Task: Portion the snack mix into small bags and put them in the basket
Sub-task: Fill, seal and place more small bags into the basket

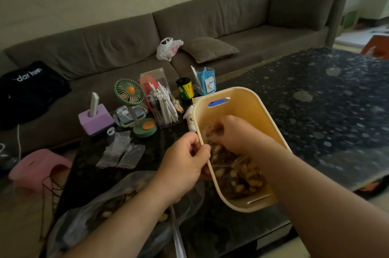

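Note:
A cream-yellow basket (248,97) stands on the dark table and holds filled small bags of snack mix (242,180). My left hand (183,165) grips the basket's near left rim, fingers curled over the edge. My right hand (235,133) reaches inside the basket and holds a small clear filled bag (212,129) by its top. Under my left forearm lies the large clear bag of snack mix (109,207), open on the table. Empty small zip bags (124,152) lie flat to the left of the basket.
Behind the basket stand a green desk fan (130,93), a clear pen box (160,102), a yellow-green can (185,89), a blue pen holder (207,83) and a purple block (94,118). A grey sofa (210,22) runs along the back. A pink stool (35,165) sits left of the table.

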The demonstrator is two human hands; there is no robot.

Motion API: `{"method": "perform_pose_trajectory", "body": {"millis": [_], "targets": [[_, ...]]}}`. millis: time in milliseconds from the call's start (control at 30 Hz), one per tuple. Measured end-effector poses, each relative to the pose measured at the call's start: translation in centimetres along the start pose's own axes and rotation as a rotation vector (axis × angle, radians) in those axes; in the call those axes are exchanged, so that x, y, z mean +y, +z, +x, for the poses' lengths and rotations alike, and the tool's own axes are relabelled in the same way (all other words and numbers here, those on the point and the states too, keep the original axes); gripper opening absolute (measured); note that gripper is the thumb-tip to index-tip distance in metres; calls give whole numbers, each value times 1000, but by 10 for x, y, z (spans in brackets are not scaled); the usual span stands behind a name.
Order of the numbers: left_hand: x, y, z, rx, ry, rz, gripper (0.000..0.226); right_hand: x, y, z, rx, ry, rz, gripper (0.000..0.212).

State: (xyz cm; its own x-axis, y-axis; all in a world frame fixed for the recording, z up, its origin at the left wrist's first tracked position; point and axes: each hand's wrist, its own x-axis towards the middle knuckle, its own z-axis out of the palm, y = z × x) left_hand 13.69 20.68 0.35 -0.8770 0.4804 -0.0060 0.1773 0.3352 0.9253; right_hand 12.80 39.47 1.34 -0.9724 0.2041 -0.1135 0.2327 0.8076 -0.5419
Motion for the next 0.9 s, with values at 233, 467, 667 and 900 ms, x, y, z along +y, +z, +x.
{"method": "perform_pose_trajectory", "body": {"millis": [233, 467, 667, 900], "targets": [[-3, 0, 0, 30, -22, -31, 27, -10, 2, -5, -60, -105, -145, 5], [5, -8, 25, -21, -246, -167, 25, -32, -5, -21, 19, -150, -202, 11], [-4, -60, 3, -161, -271, -84, 20, -79, 8, -69, 237, -639, -34, 15], [-40, -147, -79, -226, -338, 494, 9, -82, 96, -71, -339, -736, -351, 23]]}}
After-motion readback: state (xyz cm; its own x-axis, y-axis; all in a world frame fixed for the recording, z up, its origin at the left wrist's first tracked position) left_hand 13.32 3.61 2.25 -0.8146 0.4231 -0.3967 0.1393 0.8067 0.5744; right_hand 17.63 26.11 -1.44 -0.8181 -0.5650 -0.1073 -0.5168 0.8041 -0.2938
